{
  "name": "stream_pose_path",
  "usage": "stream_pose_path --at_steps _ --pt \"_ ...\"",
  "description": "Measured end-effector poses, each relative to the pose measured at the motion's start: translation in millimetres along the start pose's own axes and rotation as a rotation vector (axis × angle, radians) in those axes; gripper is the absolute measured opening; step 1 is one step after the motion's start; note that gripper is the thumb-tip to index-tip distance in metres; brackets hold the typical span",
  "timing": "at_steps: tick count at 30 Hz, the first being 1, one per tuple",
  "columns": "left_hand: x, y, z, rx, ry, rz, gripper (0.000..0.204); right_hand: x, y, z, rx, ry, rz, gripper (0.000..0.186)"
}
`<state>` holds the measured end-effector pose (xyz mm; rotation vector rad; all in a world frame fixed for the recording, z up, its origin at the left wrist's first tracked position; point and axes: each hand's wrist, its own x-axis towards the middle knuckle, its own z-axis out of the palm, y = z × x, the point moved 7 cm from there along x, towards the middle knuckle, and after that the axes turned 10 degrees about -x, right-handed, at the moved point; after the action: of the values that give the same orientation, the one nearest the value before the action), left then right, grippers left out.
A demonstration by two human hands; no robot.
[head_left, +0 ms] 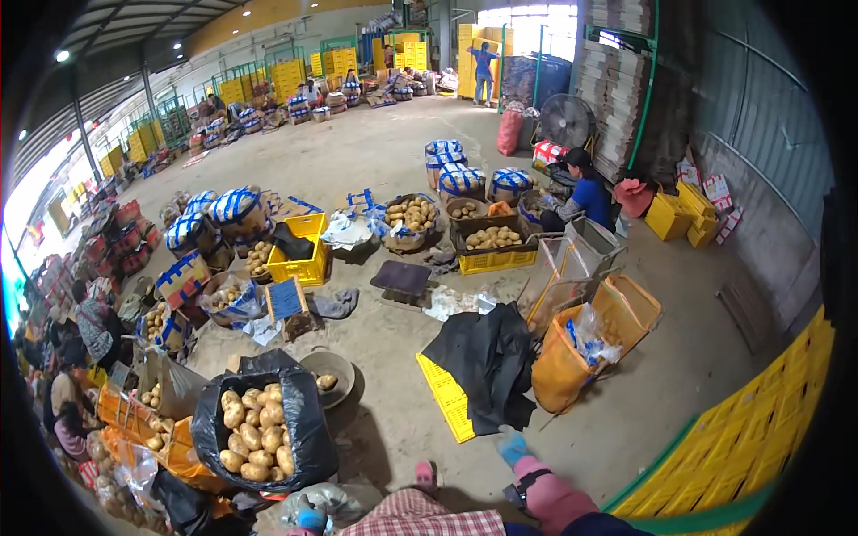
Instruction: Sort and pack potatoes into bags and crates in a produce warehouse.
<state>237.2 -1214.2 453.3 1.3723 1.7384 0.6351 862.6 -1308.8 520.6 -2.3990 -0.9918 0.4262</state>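
Observation:
My right hand (515,449), in a blue glove below a pink sleeve, is open with fingers loosely extended, just below the black cloth (478,366) lying over a yellow plastic crate (442,397). My left hand (311,520), also blue-gloved, is at the lower edge beside a pale sack (349,505); its fingers are too small and cut off to read. Above it stands a black-lined container of potatoes (255,429), with a shallow basin (335,375) behind.
Yellow stacked crates (742,420) line my right. An orange cart bag (559,366) stands ahead right. A seated person (585,201) is among potato baskets (487,255). Other workers and goods crowd the left (98,322). Concrete floor (626,375) runs between.

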Motion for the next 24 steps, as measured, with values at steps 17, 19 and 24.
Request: stream_pose_path --at_steps 17,19,24 --pt "352 268 106 -0.232 0.063 0.042 0.068 187 51 -2 -0.733 -0.687 -0.240 0.021" --pt "375 257 112 -0.233 -0.002 -0.096 0.069 246 14 23 -0.693 -0.672 -0.325 0.018" --pt "406 195 121 -0.189 -0.117 -0.321 0.068 385 -47 108 -0.725 -0.590 -0.647 0.012"
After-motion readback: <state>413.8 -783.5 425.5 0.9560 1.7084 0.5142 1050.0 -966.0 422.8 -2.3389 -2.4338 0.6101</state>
